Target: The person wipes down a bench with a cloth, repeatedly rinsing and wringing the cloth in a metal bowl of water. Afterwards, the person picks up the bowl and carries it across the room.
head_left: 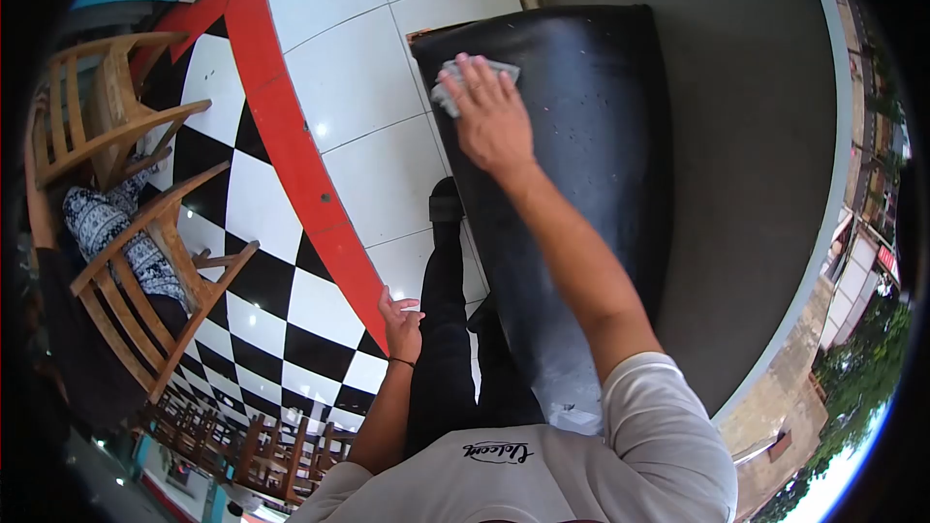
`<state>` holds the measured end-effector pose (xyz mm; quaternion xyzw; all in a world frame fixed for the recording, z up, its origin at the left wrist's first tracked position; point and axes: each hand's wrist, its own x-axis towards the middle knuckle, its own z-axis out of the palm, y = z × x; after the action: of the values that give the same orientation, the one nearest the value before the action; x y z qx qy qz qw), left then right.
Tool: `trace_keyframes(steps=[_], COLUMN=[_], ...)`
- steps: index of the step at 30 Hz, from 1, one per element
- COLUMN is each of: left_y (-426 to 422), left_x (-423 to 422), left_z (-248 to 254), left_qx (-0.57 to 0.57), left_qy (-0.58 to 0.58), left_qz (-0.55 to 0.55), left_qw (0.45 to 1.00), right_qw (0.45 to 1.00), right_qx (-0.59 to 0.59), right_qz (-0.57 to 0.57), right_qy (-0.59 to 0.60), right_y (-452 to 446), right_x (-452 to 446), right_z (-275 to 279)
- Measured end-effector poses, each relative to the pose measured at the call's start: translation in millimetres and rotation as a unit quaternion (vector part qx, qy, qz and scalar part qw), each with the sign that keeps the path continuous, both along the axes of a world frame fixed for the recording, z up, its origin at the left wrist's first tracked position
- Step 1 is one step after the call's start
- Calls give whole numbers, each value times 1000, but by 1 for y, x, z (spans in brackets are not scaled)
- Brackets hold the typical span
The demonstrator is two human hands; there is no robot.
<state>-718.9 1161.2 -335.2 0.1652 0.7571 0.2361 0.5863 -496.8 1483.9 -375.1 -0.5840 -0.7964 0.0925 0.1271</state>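
My right hand (pixel 492 126) is stretched far forward, its fingers flat over a crumpled grey cloth (pixel 506 69). It presses the cloth onto the far left corner of a long black padded bench seat (pixel 591 136). Small pale specks lie on the shiny black cover. At the seat's far left corner the cover's edge looks torn, with something orange-brown showing. My left hand (pixel 401 323) hangs low beside my leg, over the tiled floor, with fingers loosely apart and nothing in it.
A dark grey wall (pixel 756 136) runs along the seat's right side. White floor tiles (pixel 358 87) and a red strip (pixel 300 155) border a checkered floor (pixel 262 261). Wooden chairs (pixel 170 223) stand at left, with a person in patterned clothing (pixel 111 223) by them.
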Motion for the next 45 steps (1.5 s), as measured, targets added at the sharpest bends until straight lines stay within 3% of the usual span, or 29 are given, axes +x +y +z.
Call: trace_keyframes(steps=[2, 6, 9, 10, 11, 12, 16, 18, 21, 22, 23, 24, 25, 27, 30, 33, 37, 40, 42, 44, 45], left_y=[-8, -25, -29, -34, -38, -39, -32, -37, -44, -47, -53, -62, -69, -79, -77, -67, -62, -68, -86, -95, -106], left_x=[0, 3, 22, 31, 40, 46, 68, 71, 69, 67, 63, 57, 52, 44, 43, 52, 50, 39, 17, -4, -14], left_z=[-5, -13, -15, -17, -21, -25, -19, -27, -33, -34, -37, -40, -43, -45, -46, -41, -34, -33, -41, -40, -48], left_qx=[15, -16, -48, -41, -34, -24, 33, 30, 31, 30, 28, 26, 25, 6, -6, 24, 63, 50, 50, 27, 30], left_qy=[-4, 0, 36, 16, -2, -18, -56, -47, -39, -37, -36, -35, -33, -12, -2, -13, -16, -9, 9, 27, 40], left_qz=[-8, -10, -46, -38, -34, -30, -76, -102, -113, -109, -105, -99, -92, -99, -84, -76, -95, -68, -76, -60, -59], left_qw=[1000, 1000, 997, 998, 999, 999, 995, 993, 992, 993, 993, 994, 995, 995, 996, 997, 993, 996, 996, 997, 997], right_qw=[997, 957, 923, 939, 978, 984, 998, 998, 995, 999, 996, 982, 962, 903, 960, 992, 993, 996, 977, 942, 941], right_qx=[51, -25, -37, -37, 35, 42, -35, -53, -22, 9, 58, 115, 111, 15, 124, 98, 65, 92, 127, 7, 10], right_qz=[-55, -287, -383, -341, -201, -149, -54, 31, 93, 24, -52, -135, -236, -427, -228, -59, 101, 1, -168, -328, -327], right_qy=[2, 39, -9, 42, -33, -90, -6, 7, 21, 42, -44, -58, -86, 52, -103, -52, -2, -8, -27, 75, 87], right_y=[6, -7, -16, -18, -27, -29, -60, -83, -71, -59, -47, -42, -36, -7, -1, -31, -67, -61, -64, -72, -78], right_x=[55, 227, 210, 179, 142, 93, -16, -33, 11, 34, 60, 91, 136, 172, 102, -13, -26, 33, 100, 185, 212], right_z=[8, -16, -19, -12, -15, 1, 4, -9, -8, -1, 7, -1, -40, -33, -30, -6, -25, -7, -12, -21, -24])
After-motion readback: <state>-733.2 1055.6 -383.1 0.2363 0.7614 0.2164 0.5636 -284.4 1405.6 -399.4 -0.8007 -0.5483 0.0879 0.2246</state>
